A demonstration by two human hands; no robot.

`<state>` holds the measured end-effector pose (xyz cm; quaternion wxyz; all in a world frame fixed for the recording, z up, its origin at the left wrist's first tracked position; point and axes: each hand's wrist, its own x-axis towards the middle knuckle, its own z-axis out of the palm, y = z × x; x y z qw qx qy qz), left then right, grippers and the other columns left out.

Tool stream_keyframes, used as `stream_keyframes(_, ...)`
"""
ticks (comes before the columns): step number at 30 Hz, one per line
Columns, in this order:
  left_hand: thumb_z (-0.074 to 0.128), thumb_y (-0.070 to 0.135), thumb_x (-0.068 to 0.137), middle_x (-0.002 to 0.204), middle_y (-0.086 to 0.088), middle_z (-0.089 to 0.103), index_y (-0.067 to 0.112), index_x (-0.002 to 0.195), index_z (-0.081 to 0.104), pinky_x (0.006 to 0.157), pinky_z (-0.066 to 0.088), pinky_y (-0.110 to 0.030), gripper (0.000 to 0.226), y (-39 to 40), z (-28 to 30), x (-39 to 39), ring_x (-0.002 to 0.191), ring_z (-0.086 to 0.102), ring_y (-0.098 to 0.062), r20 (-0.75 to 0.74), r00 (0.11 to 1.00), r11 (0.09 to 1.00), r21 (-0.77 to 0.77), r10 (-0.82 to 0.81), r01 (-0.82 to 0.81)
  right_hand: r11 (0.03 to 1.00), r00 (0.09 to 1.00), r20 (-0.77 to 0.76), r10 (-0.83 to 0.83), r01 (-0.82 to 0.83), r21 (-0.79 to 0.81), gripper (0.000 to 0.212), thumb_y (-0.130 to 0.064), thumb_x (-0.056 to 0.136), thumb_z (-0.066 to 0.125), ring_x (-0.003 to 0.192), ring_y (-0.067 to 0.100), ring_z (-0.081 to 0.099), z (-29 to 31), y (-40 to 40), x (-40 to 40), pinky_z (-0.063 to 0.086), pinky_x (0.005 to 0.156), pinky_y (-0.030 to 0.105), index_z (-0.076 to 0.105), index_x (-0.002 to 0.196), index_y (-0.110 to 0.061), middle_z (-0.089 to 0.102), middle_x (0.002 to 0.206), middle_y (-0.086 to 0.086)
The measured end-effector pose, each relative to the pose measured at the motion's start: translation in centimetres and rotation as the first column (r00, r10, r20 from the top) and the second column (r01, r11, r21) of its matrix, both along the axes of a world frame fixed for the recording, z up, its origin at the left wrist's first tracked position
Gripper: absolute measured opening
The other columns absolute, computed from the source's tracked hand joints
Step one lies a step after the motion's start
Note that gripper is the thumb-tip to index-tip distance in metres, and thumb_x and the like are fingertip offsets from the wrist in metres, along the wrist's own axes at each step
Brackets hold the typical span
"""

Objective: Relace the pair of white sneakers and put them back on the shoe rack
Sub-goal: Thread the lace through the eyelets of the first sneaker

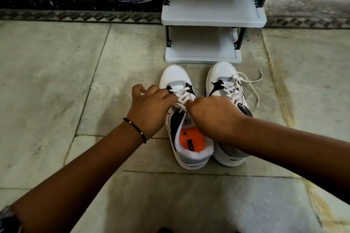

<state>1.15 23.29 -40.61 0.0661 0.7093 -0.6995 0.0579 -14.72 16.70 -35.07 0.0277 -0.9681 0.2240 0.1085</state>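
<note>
Two white sneakers with black and grey panels stand side by side on the floor, toes toward the rack. The left sneaker (175,75) shows an orange insole, and its white lace (181,100) crosses the upper eyelets. My left hand (149,108) pinches the lace at the shoe's left side. My right hand (212,115) is closed on the lace at the tongue and covers part of the right sneaker (221,73). The right sneaker's lace ends (253,85) trail loose to the right.
A grey shoe rack (212,19) with black posts stands just beyond the sneakers' toes, its two visible shelves bare. The floor is pale stone slabs (56,81) with a patterned border strip and a dark wall base behind.
</note>
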Motion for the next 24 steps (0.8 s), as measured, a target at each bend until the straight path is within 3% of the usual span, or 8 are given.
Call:
stream_keyframes(3, 0.069, -0.001, 0.060, 0.072, 0.005, 0.066, 0.027, 0.086, 0.060, 0.077, 0.022, -0.038, 0.038, 0.4, -0.6, 0.7, 0.078, 0.063, -0.025, 0.023, 1.000, 1.000, 0.005, -0.017, 0.017, 1.000, 1.000, -0.025, 0.001, -0.001, -0.020, 0.025, -0.008, 0.085, 0.043, 0.089, 0.032, 0.062, 0.0, -0.3, -0.1, 0.025, 0.047, 0.029, 0.052, 0.108, -0.011, 0.063, 0.102, 0.009)
stream_keyframes(6, 0.061, -0.001, 0.066, 0.075, 0.006, 0.069, 0.027, 0.084, 0.061, 0.080, 0.033, -0.046, 0.033, 0.3, -0.7, 1.1, 0.086, 0.062, -0.026, -0.102, 0.995, 0.995, 0.099, 0.005, 0.005, 1.000, 1.000, -0.029, 0.002, -0.002, -0.012, 0.023, -0.011, 0.084, 0.044, 0.085, 0.031, 0.061, 0.0, -0.1, -0.1, 0.016, 0.043, 0.025, 0.052, 0.106, -0.012, 0.064, 0.100, 0.007)
stream_keyframes(12, 0.051, 0.006, 0.079, 0.077, 0.011, 0.064, 0.027, 0.081, 0.061, 0.086, 0.026, -0.042, 0.023, -0.6, -0.6, 1.1, 0.100, 0.053, -0.020, -0.194, 0.980, 0.981, 0.192, 0.036, 0.001, 0.999, 0.999, 0.025, -0.037, 0.036, 0.026, 0.020, -0.013, 0.084, 0.045, 0.065, 0.024, 0.041, -0.3, -0.1, -0.1, 0.017, 0.043, 0.025, 0.052, 0.103, -0.014, 0.064, 0.093, 0.005)
stream_keyframes(14, 0.045, 0.022, 0.084, 0.073, 0.015, 0.057, 0.030, 0.080, 0.059, 0.087, 0.024, -0.038, 0.017, -0.5, -0.5, 1.4, 0.099, 0.052, -0.016, -0.240, 0.968, 0.971, 0.240, 0.073, -0.014, 0.997, 0.997, 0.052, -0.063, 0.061, 0.042, 0.021, -0.012, 0.086, 0.043, 0.071, 0.029, 0.054, -0.6, 0.0, -0.6, 0.024, 0.046, 0.026, 0.050, 0.106, -0.013, 0.064, 0.093, 0.007)
stream_keyframes(17, 0.029, 0.059, 0.080, 0.081, 0.011, 0.064, 0.032, 0.085, 0.057, 0.083, 0.040, -0.035, 0.038, 0.8, -0.1, 2.0, 0.089, 0.058, -0.015, -0.403, 0.908, 0.968, 0.250, 0.111, -0.007, 0.992, 0.989, 0.102, -0.104, 0.096, 0.083, 0.020, -0.014, 0.091, 0.042, 0.081, 0.033, 0.062, -1.5, 0.7, -1.7, 0.033, 0.055, 0.032, 0.045, 0.111, -0.011, 0.062, 0.097, 0.008)
stream_keyframes(19, 0.044, 0.064, 0.076, 0.096, 0.007, 0.064, 0.026, 0.105, 0.052, 0.070, 0.049, -0.027, 0.049, 2.1, 0.5, 1.2, 0.083, 0.061, -0.009, -0.643, 0.741, 0.956, 0.292, 0.192, 0.005, 0.985, 0.978, 0.149, -0.144, 0.127, 0.118, 0.023, -0.028, 0.095, 0.039, 0.083, 0.033, 0.062, -1.8, 1.3, -2.2, 0.033, 0.056, 0.033, 0.042, 0.111, -0.012, 0.060, 0.100, 0.008)
stream_keyframes(21, 0.065, 0.050, 0.074, 0.110, 0.008, 0.057, 0.024, 0.121, 0.040, 0.061, 0.046, -0.010, 0.059, 3.0, 0.5, -0.2, 0.085, 0.060, -0.002, -0.774, 0.569, 0.939, 0.343, 0.277, 0.009, 0.982, 0.973, 0.169, -0.157, 0.136, 0.129, 0.028, -0.033, 0.093, 0.042, 0.083, 0.033, 0.063, -2.2, 1.6, -2.4, 0.035, 0.055, 0.033, 0.039, 0.113, -0.013, 0.059, 0.101, 0.008)
stream_keyframes(24, 0.072, 0.036, 0.072, 0.136, 0.002, 0.037, 0.026, 0.135, 0.024, 0.066, 0.042, -0.009, 0.080, 3.7, 0.0, -1.3, 0.097, 0.057, -0.010, -0.721, 0.659, 0.957, 0.291, 0.213, 0.009, 0.969, 0.970, 0.156, -0.188, 0.156, 0.193, 0.026, -0.020, 0.089, 0.049, 0.080, 0.033, 0.062, -2.5, 1.5, -1.9, 0.039, 0.054, 0.034, 0.039, 0.111, -0.013, 0.057, 0.095, 0.009)
